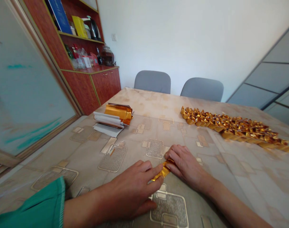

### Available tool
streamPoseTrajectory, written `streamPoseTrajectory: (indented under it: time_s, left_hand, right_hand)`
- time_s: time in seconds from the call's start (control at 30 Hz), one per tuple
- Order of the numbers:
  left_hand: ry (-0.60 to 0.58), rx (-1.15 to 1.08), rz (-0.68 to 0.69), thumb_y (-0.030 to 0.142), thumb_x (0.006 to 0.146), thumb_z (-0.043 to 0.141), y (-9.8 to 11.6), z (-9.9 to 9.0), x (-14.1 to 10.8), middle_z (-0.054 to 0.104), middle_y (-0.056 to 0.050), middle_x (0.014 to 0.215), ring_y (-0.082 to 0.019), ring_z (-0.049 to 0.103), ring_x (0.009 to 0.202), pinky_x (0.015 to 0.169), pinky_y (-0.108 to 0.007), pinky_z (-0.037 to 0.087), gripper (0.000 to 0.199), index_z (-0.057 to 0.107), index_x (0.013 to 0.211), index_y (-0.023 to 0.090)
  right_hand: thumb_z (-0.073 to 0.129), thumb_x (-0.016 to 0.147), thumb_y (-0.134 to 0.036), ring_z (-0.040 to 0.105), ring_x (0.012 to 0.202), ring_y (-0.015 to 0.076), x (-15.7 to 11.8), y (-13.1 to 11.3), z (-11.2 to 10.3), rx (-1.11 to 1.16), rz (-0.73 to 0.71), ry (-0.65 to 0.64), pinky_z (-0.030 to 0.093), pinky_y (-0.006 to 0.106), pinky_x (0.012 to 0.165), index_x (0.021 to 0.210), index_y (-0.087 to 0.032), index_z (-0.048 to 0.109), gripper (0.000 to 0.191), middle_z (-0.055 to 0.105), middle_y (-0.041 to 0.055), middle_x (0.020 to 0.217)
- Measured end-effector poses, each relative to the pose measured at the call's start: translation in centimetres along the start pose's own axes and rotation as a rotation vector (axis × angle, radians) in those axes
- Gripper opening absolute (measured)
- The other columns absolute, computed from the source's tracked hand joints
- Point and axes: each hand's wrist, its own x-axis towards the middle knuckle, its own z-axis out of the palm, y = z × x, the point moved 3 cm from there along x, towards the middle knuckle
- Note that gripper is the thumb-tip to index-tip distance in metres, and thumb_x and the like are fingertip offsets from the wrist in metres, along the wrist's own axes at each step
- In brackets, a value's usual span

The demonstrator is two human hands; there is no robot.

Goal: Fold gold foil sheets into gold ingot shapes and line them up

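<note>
A narrow strip of gold foil paper (165, 171) lies between my two hands, low over the near part of the table. My left hand (137, 185) has its fingers closed on the strip's near end, the index finger stretched along it. At the far end, my right hand (182, 161) grips the same strip with bent fingers, which hide part of it. Back left lies a stack of curled gold foil sheets (118, 110) with white-backed sheets (107, 122) beside it. To the right stand rows of folded gold paper pieces (234, 125), packed side by side.
A patterned cloth covers the table (135, 148). Two grey chairs (152, 81) stand at its far side, against a white wall. On the left are a frosted sliding door (28, 85) and a red-brown cabinet (80, 88) holding bottles, boxes and a kettle.
</note>
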Motion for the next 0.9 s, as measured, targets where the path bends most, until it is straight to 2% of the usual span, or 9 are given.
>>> streamPoseTrajectory:
  time_s: [0.2, 0.43, 0.53, 0.63, 0.7, 0.77, 0.83, 0.9]
  left_hand:
    - [0.020, -0.012, 0.010, 0.043, 0.087, 0.066, -0.4, 0.0, -0.2, 0.054, -0.009, 0.140, -0.025, 0.052, 0.108, 0.094, -0.037, 0.042, 0.063, 0.044, 0.142, 0.021]
    - [0.059, 0.021, 0.043, 0.045, 0.088, 0.064, -0.4, 0.3, -0.4, 0.060, -0.009, 0.130, -0.025, 0.054, 0.102, 0.088, -0.035, 0.042, 0.052, 0.052, 0.134, 0.022]
    - [0.123, 0.008, 0.036, 0.047, 0.092, 0.060, -0.7, 0.8, 0.1, 0.064, -0.008, 0.122, -0.023, 0.056, 0.099, 0.087, -0.035, 0.043, 0.041, 0.060, 0.124, 0.022]
    - [0.195, -0.034, 0.007, 0.035, 0.098, 0.053, -1.1, 1.2, 1.5, 0.068, -0.003, 0.103, -0.019, 0.059, 0.093, 0.086, -0.033, 0.043, 0.020, 0.069, 0.099, 0.022]
    - [0.242, -0.092, -0.065, 0.027, 0.095, 0.059, -1.4, 1.4, 2.7, 0.067, -0.001, 0.094, -0.018, 0.058, 0.092, 0.083, -0.030, 0.044, 0.017, 0.069, 0.083, 0.020]
    - [0.270, -0.131, -0.191, 0.020, 0.089, 0.065, -1.7, 1.4, 3.7, 0.064, -0.001, 0.087, -0.018, 0.058, 0.087, 0.077, -0.029, 0.044, 0.011, 0.066, 0.078, 0.018]
    - [0.290, -0.151, -0.293, 0.022, 0.085, 0.069, -1.9, 1.4, 4.1, 0.062, -0.001, 0.090, -0.019, 0.056, 0.089, 0.077, -0.030, 0.044, 0.006, 0.064, 0.082, 0.018]
    - [0.302, -0.152, -0.379, 0.027, 0.082, 0.072, -2.0, 1.5, 4.0, 0.061, -0.002, 0.096, -0.022, 0.055, 0.094, 0.081, -0.033, 0.044, 0.015, 0.063, 0.091, 0.019]
  right_hand:
    - [0.058, 0.096, -0.031, 0.051, 0.092, 0.0244, -0.3, -0.7, -0.1, -0.003, 0.039, 0.024, 0.044, 0.039, 0.083, 0.096, -0.021, 0.055, 0.011, 0.056, 0.0060, 0.096]
    - [0.063, 0.091, -0.043, 0.051, 0.095, 0.0261, -0.4, -0.7, -0.2, 0.021, 0.046, 0.007, 0.044, 0.040, 0.084, 0.099, -0.019, 0.055, 0.026, 0.055, 0.0070, 0.098]
    - [0.062, 0.092, -0.042, 0.052, 0.096, 0.0248, -0.5, -0.5, -0.3, 0.096, 0.044, 0.029, 0.044, 0.039, 0.085, 0.100, -0.020, 0.055, 0.025, 0.055, 0.0060, 0.099]
    - [0.054, 0.099, -0.034, 0.053, 0.095, 0.0218, -0.5, -0.2, -0.3, 0.174, 0.044, 0.050, 0.043, 0.036, 0.085, 0.099, -0.021, 0.055, 0.013, 0.057, 0.0041, 0.098]
    - [0.054, 0.099, -0.029, 0.054, 0.094, 0.0212, -0.4, 0.0, -0.3, 0.177, 0.052, 0.059, 0.042, 0.035, 0.085, 0.096, -0.021, 0.056, 0.008, 0.057, 0.0034, 0.096]
    - [0.058, 0.097, -0.027, 0.054, 0.095, 0.0216, -0.3, 0.1, -0.2, 0.174, 0.048, 0.062, 0.042, 0.035, 0.085, 0.096, -0.021, 0.057, 0.006, 0.057, 0.0032, 0.096]
    - [0.059, 0.096, -0.027, 0.054, 0.095, 0.0215, -0.3, 0.1, -0.2, 0.198, 0.033, 0.062, 0.041, 0.035, 0.085, 0.097, -0.021, 0.057, 0.006, 0.057, 0.0031, 0.096]
    - [0.059, 0.096, -0.028, 0.053, 0.093, 0.0212, -0.3, 0.2, -0.2, 0.226, 0.017, 0.067, 0.040, 0.035, 0.083, 0.094, -0.021, 0.057, 0.007, 0.057, 0.0027, 0.094]
